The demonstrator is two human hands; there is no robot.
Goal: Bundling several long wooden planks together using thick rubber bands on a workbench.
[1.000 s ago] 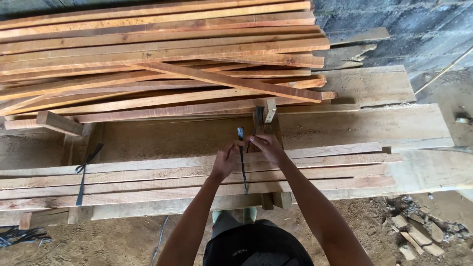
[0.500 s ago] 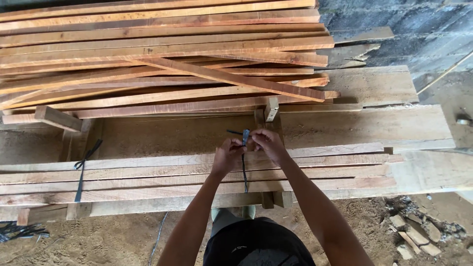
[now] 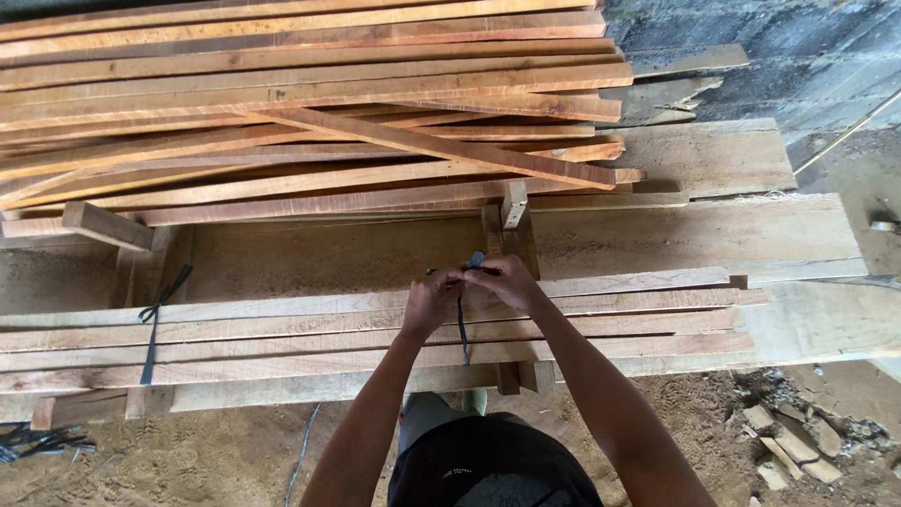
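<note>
A bundle of long wooden slats (image 3: 282, 329) lies across a wooden bench in front of me. A dark strap (image 3: 463, 329) runs around the bundle near its middle. My left hand (image 3: 431, 302) and my right hand (image 3: 505, 280) meet on top of the slats, each pinching an end of that strap. Both hands are closed tight around the strap ends. A second dark strap (image 3: 150, 329) is tied around the bundle further left.
A large stack of long boards (image 3: 310, 113) fills the far side. Wide planks (image 3: 704, 235) lie between stack and bundle. Stone rubble (image 3: 798, 441) sits on the sandy floor at right. Loose dark straps (image 3: 38, 439) lie at the lower left.
My hands have drawn closer together over the strap, and the upright strap end seen a second ago is now pulled down between my fingers.
</note>
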